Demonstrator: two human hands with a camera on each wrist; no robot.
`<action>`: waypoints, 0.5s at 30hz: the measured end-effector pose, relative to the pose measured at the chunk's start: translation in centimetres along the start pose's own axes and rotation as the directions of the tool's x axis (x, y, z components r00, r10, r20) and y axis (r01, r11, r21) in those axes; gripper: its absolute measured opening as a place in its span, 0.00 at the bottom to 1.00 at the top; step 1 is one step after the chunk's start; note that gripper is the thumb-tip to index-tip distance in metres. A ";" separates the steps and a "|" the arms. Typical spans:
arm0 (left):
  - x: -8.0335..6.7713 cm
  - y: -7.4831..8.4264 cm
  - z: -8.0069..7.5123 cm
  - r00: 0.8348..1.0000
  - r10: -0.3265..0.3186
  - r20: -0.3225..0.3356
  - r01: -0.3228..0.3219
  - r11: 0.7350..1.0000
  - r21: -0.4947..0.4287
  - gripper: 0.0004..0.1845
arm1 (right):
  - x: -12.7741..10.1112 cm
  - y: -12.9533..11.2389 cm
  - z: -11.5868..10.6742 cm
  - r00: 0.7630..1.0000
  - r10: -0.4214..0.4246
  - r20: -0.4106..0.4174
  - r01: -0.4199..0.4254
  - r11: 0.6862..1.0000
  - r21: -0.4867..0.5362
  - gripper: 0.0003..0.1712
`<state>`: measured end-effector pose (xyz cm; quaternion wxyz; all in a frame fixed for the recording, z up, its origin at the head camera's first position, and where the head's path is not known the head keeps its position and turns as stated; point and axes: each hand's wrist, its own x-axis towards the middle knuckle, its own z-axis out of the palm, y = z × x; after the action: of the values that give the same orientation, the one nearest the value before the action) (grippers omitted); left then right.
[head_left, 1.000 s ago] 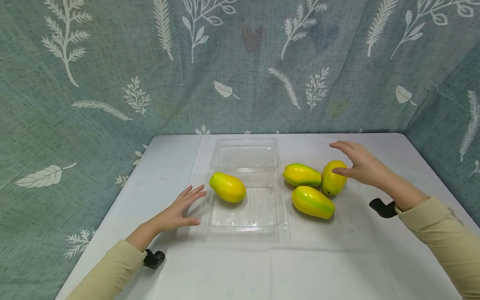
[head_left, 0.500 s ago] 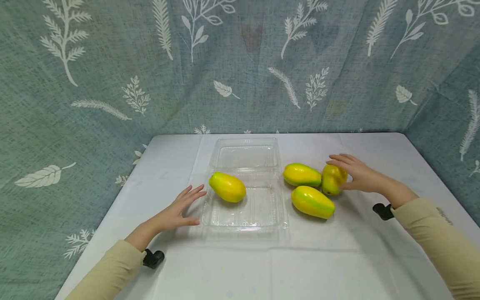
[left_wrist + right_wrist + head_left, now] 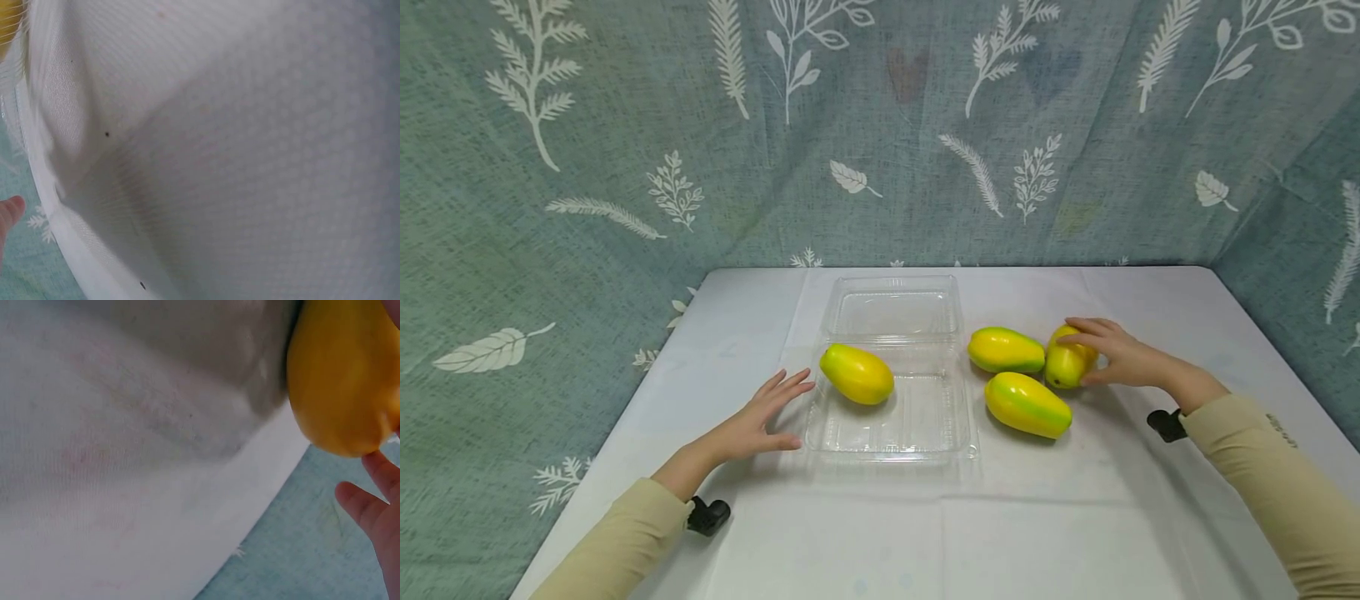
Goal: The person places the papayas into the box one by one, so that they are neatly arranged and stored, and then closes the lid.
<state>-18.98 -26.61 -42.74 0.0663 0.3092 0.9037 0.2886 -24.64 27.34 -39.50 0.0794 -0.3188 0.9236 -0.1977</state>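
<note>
From the head view, my right hand (image 3: pixel 1116 354) curls over the top and far side of a yellow-green papaya (image 3: pixel 1067 362) that stands on the table (image 3: pixel 880 525), gripping it. This fruit sits to the right of the clear plastic container (image 3: pixel 891 421), well apart from it. Two more papayas lie between it and the container: one (image 3: pixel 1006 350) just beside my held fruit toward the container, the other (image 3: pixel 1028 404) nearer to me, close below both. A fourth papaya (image 3: pixel 857 374) lies inside the container's tray, in its far-left part. The container's lid (image 3: pixel 893 310) is swung back flat on the far side. My left hand (image 3: pixel 760 417) rests flat, fingers straight and relaxed, just left of the container, its fingertips at the rim. I see no brand or readable writing on the fruit or container; a small dark mark on my right sleeve (image 3: pixel 1277 467) is too small to read. The table wears a white cloth, and a grey-green curtain (image 3: pixel 625 125) printed with white leaves and ferns hangs behind and at both sides.

From the left wrist, blurred white cloth (image 3: pixel 250 156) fills the frame, with one fingertip (image 3: pixel 9 209) at the left edge.

From the right wrist, the held papaya (image 3: pixel 340 381) shows yellow against the white cloth (image 3: pixel 125 456), my fingers (image 3: pixel 375 506) below it.
</note>
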 end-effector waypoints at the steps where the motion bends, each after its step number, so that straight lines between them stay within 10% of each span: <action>1: 0.0 0.0 0.0 1.000 -0.001 0.000 0.001 1.000 0.002 0.41 | 0.0 0.1 0.0 1.000 0.004 -0.003 -0.004 1.000 0.000 0.35; 15: 0.1 -0.1 0.0 1.000 0.003 0.008 -0.003 1.000 0.003 0.40 | -0.2 1.6 -0.1 0.993 0.112 -0.045 -0.108 0.991 0.085 0.35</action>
<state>-19.09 -26.57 -42.81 0.0689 0.3118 0.9034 0.2862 -25.34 28.63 -40.08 0.0801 -0.2589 0.9325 -0.2387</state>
